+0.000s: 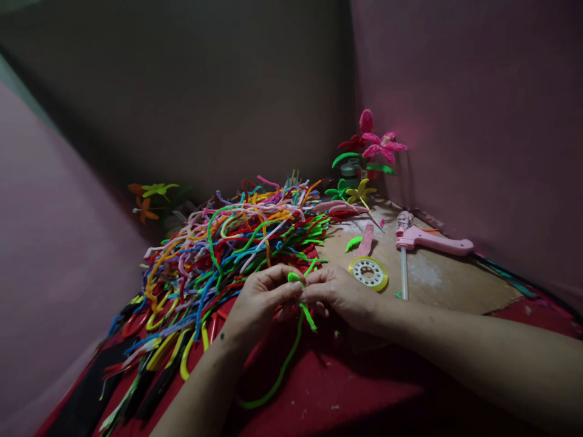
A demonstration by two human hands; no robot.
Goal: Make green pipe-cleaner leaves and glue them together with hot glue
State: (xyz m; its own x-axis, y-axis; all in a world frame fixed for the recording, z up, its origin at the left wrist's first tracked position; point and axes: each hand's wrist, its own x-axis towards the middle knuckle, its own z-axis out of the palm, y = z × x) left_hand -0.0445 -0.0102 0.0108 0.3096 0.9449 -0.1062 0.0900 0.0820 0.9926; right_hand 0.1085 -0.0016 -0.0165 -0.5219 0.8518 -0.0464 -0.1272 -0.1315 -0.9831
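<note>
Fingers (277, 272) together, green pipe cleaner (308, 317) pinched

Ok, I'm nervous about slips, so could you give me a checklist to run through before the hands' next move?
1. Left hand grip: ok, its fingers pinch a bright green pipe cleaner.
2. Right hand grip: ok, its fingers pinch the green too.
3. Far end of the trailing green strand: cannot tell, it disappears at the left forearm.
4. Pink glue gun out of the hands' way: ok, it lies beyond the right forearm.
5. Glue gun cool: cannot tell.
</note>
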